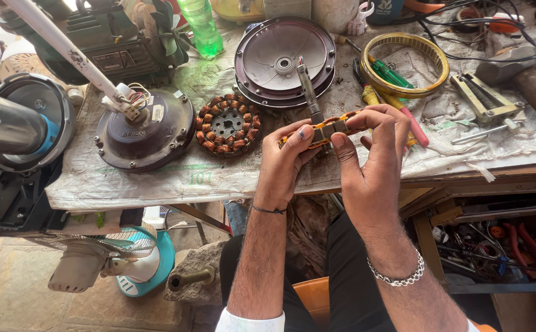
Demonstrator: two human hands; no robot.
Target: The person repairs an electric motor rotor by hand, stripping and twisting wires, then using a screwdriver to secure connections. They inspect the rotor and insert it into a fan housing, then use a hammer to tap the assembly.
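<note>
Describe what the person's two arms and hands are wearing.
Both forearms are bare and hairy, with white sleeves rolled up near the elbows. The left hand has a thin dark cord bracelet at the wrist; the right hand has a silver chain-link bracelet. No gloves or rings show.

Both hands [335, 154] gripping perhaps a wound stator [323, 130], shaft [308, 89] upright

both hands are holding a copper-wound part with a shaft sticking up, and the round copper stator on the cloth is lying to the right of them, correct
Not quite. In the head view the left hand and right hand do hold the copper-wound part with its shaft pointing up, but the round copper stator lies on the cloth to their left, not their right.
</note>
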